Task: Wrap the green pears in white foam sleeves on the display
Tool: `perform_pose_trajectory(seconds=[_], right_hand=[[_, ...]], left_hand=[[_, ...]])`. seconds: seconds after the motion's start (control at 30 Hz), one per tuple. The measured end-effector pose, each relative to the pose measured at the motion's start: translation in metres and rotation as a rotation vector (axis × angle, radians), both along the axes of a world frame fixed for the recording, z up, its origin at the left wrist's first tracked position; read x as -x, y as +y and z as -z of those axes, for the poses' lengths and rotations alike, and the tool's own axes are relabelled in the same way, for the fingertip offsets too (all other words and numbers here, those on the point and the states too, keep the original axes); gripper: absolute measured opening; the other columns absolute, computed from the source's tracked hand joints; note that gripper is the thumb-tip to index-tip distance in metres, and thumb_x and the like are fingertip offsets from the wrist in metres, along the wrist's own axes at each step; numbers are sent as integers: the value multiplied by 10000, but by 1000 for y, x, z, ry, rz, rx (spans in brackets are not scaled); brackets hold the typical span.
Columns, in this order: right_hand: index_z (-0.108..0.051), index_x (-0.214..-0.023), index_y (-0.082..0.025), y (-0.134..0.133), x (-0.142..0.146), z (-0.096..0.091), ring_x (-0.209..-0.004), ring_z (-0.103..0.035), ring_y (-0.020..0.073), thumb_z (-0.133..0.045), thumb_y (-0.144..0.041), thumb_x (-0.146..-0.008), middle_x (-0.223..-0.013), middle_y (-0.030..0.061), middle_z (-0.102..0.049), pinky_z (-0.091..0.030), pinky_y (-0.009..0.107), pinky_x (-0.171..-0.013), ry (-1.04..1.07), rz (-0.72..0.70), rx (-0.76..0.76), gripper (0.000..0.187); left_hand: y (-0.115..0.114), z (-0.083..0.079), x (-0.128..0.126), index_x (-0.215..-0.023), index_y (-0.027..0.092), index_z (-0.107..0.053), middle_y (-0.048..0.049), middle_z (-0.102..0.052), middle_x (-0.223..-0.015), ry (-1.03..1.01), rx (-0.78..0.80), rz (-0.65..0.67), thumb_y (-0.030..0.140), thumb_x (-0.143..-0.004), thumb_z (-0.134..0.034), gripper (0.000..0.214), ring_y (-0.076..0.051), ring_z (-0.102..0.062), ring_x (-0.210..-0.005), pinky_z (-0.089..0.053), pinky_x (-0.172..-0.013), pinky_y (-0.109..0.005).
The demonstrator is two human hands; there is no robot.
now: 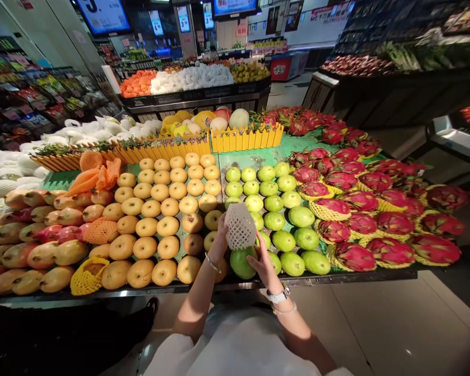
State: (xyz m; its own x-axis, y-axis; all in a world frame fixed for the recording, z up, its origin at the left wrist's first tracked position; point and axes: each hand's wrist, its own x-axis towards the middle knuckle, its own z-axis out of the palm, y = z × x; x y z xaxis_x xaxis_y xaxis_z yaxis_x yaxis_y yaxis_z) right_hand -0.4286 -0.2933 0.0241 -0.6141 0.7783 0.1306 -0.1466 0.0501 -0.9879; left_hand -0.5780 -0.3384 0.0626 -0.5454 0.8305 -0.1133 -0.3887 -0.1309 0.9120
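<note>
Head view: left hand (pixel 218 244), right hand (pixel 265 262) grip green fruit (pixel 241 264) under white net (pixel 240 226).

Screen (pixel 104 14) overhead, top left: one large white figure, a "5" or a "J", then a dot; red box (pixel 280 69) in the aisle: white lettering, too blurred to read; far banner (pixel 329 13) and shelf tags (pixel 27 107): illegible.

white net sleeve (pixel 240 226), green apple (pixel 242 262), golden-brown pears (pixel 156 209), magenta dragon fruit (pixel 360 219)
</note>
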Motion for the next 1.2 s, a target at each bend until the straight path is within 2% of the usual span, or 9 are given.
perform_pose_trajectory(seconds=[0.13,0.27,0.4,0.6,0.73,0.9,1.03,1.2], right_hand=[[-343,-1503,-319,2,1,-5,-1381,-454,319,-733,-436,-776,-1527,55,-440,-421,511,-1140,36,-17,16,834],[-368,-1492,-283,7,-3,-5,-1443,-364,296,-716,-437,-774,-1504,62,-462,-354,506,-1191,-5,10,-36,813],[-413,-1463,-283,12,-4,8,-1437,-373,308,-726,-462,-750,-1494,66,-470,-248,538,-1229,-72,31,-60,799],[-434,-1445,-288,14,-2,14,-1354,-482,315,-708,-536,-742,-1407,73,-561,-351,508,-1188,-23,20,-40,794],[-404,-1457,-296,14,-1,14,-1361,-477,296,-693,-537,-758,-1436,62,-534,-365,469,-1184,-7,7,-5,794],[-333,-1491,-258,11,1,13,-1463,-324,290,-686,-551,-755,-1529,64,-420,-259,456,-1235,-6,49,30,867],[-357,-1475,-282,5,3,4,-1440,-369,274,-693,-500,-771,-1509,52,-441,-283,478,-1221,16,45,43,810],[-389,-1460,-290,-2,7,-2,-1386,-444,266,-661,-482,-795,-1442,68,-516,-367,501,-1176,18,37,76,744]], left_hand=[[-2,8,1,-1317,236,-541,-49,-532,-1452,54,-85,82,522,-839,-640,566,-258,-441,-1390,-339,-1190,-385],[-6,12,-1,-1332,220,-571,-53,-533,-1463,70,-30,156,541,-816,-661,615,-266,-397,-1425,-279,-1224,-401],[-13,10,-6,-1338,243,-596,-39,-504,-1499,104,34,247,561,-777,-699,653,-278,-360,-1453,-268,-1233,-412],[-17,5,-6,-1246,279,-679,-31,-596,-1408,168,45,358,614,-787,-664,569,-295,-446,-1398,-331,-1208,-453],[-21,4,-3,-1297,260,-645,-49,-547,-1459,216,15,409,600,-787,-675,615,-311,-439,-1401,-311,-1214,-470],[-29,4,-7,-1309,242,-629,-65,-541,-1462,181,47,378,505,-815,-676,561,-301,-402,-1428,-281,-1227,-465],[-35,5,-10,-1254,248,-660,-67,-607,-1386,104,72,301,382,-822,-683,453,-280,-402,-1431,-307,-1215,-453],[-41,4,-7,-1214,239,-669,-65,-614,-1382,107,91,262,395,-807,-691,437,-309,-434,-1403,-344,-1194,-463]])
